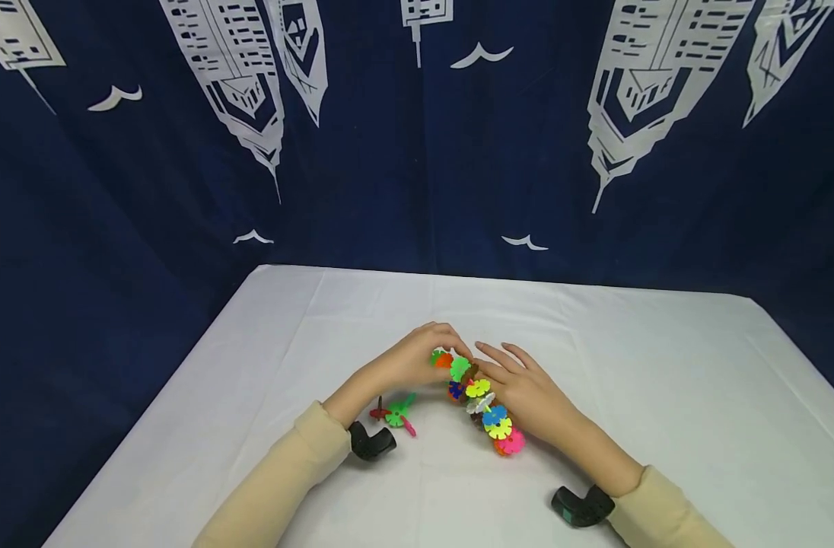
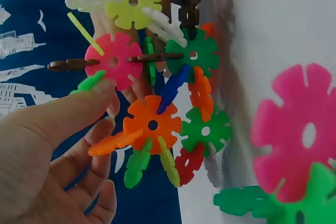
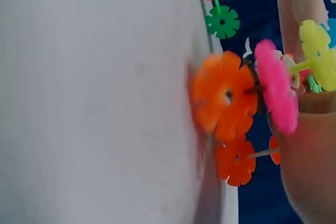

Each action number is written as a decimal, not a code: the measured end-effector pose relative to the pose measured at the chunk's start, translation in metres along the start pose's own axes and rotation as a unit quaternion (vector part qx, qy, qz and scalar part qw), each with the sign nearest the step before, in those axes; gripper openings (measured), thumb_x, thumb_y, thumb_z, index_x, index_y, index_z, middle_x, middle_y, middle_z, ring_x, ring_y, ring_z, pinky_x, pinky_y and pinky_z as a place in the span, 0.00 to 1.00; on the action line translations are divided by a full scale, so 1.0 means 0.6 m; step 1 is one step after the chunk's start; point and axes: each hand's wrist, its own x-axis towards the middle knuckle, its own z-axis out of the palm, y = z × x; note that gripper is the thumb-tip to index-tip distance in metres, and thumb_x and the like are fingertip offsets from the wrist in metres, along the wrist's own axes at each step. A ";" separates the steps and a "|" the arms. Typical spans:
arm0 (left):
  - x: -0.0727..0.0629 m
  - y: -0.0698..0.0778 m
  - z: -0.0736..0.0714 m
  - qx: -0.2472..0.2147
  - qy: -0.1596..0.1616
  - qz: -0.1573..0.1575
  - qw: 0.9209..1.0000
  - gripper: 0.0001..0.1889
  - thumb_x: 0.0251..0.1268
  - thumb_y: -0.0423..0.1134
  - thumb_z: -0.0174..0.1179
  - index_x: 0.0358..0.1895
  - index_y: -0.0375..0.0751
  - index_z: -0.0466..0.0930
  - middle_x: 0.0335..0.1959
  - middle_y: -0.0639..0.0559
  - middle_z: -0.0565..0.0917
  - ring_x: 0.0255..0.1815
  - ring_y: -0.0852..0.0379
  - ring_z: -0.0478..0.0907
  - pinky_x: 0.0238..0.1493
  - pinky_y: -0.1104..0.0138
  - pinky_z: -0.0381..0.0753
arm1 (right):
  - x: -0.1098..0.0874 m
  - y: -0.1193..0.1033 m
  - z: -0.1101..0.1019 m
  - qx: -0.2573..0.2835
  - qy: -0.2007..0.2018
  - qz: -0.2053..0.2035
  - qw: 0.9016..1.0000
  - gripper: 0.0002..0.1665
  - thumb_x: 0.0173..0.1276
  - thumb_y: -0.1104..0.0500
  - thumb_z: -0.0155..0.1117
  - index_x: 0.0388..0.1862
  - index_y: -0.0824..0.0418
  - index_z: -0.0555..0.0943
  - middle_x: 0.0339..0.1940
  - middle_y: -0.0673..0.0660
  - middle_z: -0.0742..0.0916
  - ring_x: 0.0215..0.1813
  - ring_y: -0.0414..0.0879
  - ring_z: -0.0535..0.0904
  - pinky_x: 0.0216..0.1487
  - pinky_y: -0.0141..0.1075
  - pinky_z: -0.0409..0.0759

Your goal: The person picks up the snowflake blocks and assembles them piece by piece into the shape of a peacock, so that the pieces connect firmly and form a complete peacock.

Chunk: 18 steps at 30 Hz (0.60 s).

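A chain of colourful notched plastic flower discs [image 1: 479,388] runs between my two hands above the white table. My left hand [image 1: 420,354] grips its far end, thumb and fingers at a green disc [image 2: 88,82] seen edge-on beside a pink disc [image 2: 123,59]. An orange disc [image 2: 140,127] with several discs slotted into its rim sits just below that thumb. My right hand [image 1: 530,396] holds the chain from its right side, two fingers stretched forward and the thumb hidden behind the discs. Orange [image 3: 223,95] and pink [image 3: 275,87] discs form the near end, by the right palm.
A smaller cluster of joined discs [image 1: 395,413], green, pink and dark red, lies on the white tablecloth [image 1: 253,426] beside the left wrist. Black wrist devices [image 1: 372,441] sit at both cuffs. Behind the table hangs a dark blue curtain [image 1: 417,190] with white building prints.
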 end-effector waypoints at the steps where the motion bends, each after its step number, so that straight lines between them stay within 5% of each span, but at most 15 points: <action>1: 0.001 -0.001 -0.001 -0.006 0.003 -0.004 1.000 0.16 0.52 0.28 0.66 0.45 0.46 0.83 0.41 0.61 0.78 0.47 0.59 0.72 0.52 0.67 0.69 | -0.003 0.001 0.002 -0.009 0.012 -0.004 1.000 0.19 0.41 0.67 0.76 0.37 0.66 0.85 0.55 0.59 0.80 0.69 0.56 0.58 0.65 0.54 0.56; 7: -0.026 -0.011 -0.024 -0.053 0.014 -0.027 0.998 0.20 0.56 0.37 0.68 0.54 0.43 0.78 0.47 0.56 0.78 0.50 0.54 0.72 0.54 0.56 0.71 | -0.021 0.005 0.019 -0.023 0.084 -0.011 0.996 0.10 0.37 0.67 0.73 0.22 0.64 0.82 0.49 0.60 0.81 0.68 0.59 0.60 0.62 0.57 0.59; 13: -0.137 -0.046 -0.050 -0.068 0.025 -0.060 0.996 0.32 0.51 0.42 0.71 0.61 0.40 0.70 0.54 0.45 0.76 0.54 0.45 0.70 0.54 0.48 0.68 | -0.034 0.002 0.028 0.002 0.113 0.014 0.993 0.11 0.35 0.74 0.63 0.10 0.61 0.73 0.47 0.64 0.81 0.69 0.60 0.58 0.63 0.58 0.56; 18: -0.197 -0.073 -0.014 -0.061 0.014 -0.107 0.992 0.34 0.48 0.43 0.73 0.59 0.38 0.69 0.51 0.49 0.76 0.53 0.52 0.71 0.56 0.57 0.69 | -0.040 -0.003 0.032 0.027 0.128 0.036 0.991 0.12 0.35 0.77 0.63 0.12 0.62 0.74 0.46 0.63 0.81 0.67 0.61 0.61 0.64 0.57 0.54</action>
